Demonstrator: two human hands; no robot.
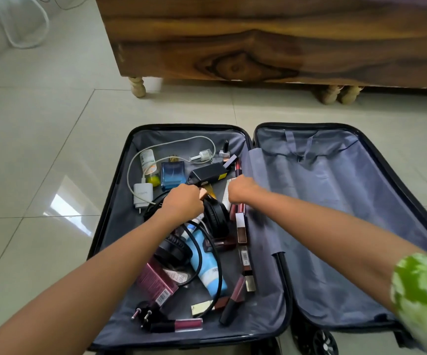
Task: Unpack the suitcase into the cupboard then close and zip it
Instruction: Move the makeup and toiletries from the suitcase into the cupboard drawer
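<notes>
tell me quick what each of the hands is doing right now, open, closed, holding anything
Left hand: closed, fingers down among the headphones; exactly what it grips cannot be told.
Right hand: closed in a fist; what it holds cannot be told.

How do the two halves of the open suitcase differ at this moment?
The left half is littered with items: a blue perfume bottle, black headphones, a white charger and lip products. The right half shows only bare lining and loose straps. Both hands, left hand and right hand, work over the left half; none is over the right. Both halves lie flat with grey lining.
</notes>
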